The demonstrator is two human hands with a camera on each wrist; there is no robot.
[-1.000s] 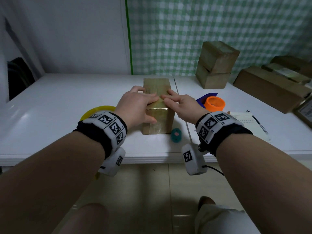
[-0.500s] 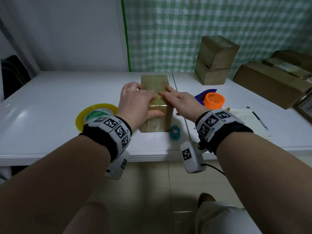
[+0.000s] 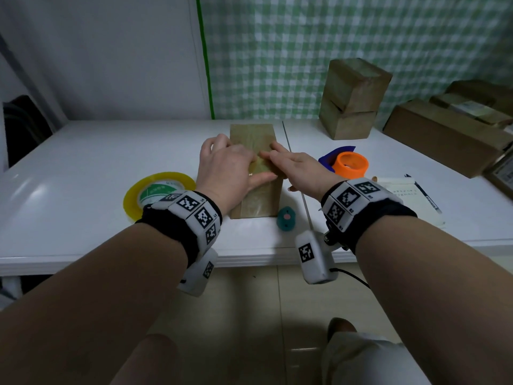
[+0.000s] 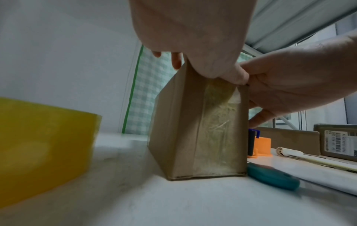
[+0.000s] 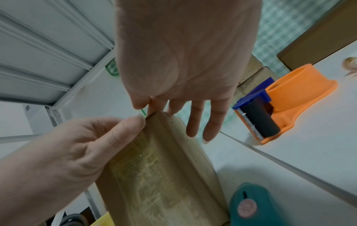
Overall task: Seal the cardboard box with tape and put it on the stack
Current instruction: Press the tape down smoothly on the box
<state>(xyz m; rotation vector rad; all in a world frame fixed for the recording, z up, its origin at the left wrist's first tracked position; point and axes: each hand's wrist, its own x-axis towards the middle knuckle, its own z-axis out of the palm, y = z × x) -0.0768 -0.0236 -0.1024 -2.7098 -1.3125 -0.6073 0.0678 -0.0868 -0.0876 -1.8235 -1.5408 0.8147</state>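
Note:
A small cardboard box (image 3: 252, 137) stands lengthwise on the white table (image 3: 83, 168), with a strip of clear tape (image 4: 216, 130) running over its top and down its near face. My left hand (image 3: 230, 168) lies flat on the near part of the top. Its fingertips reach past the left edge and its thumb presses the tape at the near top edge. My right hand (image 3: 294, 166) rests on the top from the right with straight fingers; the outer fingers hang beside the right wall. The stack of two boxes (image 3: 352, 98) stands at the back right.
A yellow tape roll (image 3: 155, 190) lies left of the box. A teal cutter (image 3: 286, 217) sits at its near right corner, an orange tape dispenser (image 3: 351, 163) further right. A notepad with pen (image 3: 408, 195) and long cardboard boxes (image 3: 449, 134) fill the right side.
My left hand has slid leftward across the box top, so its fingers now reach the left edge. The right hand keeps pressing the top. The box stays put.

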